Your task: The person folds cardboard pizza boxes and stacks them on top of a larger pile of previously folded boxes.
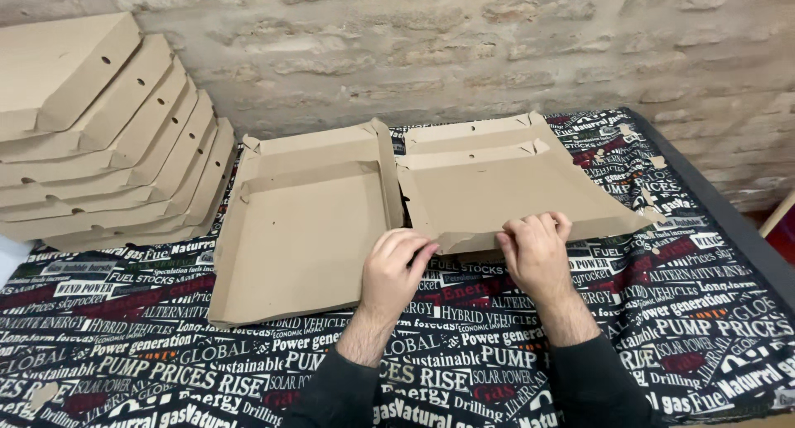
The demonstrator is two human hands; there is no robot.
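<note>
Hands: left point(399, 262) and right point(537, 247) both curled, pinching box point(497, 192) near edge | box: centre frame, right half, stretching away from hands | right hand nearer its middle

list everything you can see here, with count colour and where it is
open pizza box: one, brown cardboard, flat on the table centre, base half to the left, lid half to the right
folded boxes: a stack of about six, brown, far left, leaning against the wall
tablecloth: one, black with white and red print, covering the table
brick wall: pale, behind the table
left hand: on the near edge of the lid half, by the centre fold
right hand: gripping the near edge of the lid half, fingers curled over it
</note>
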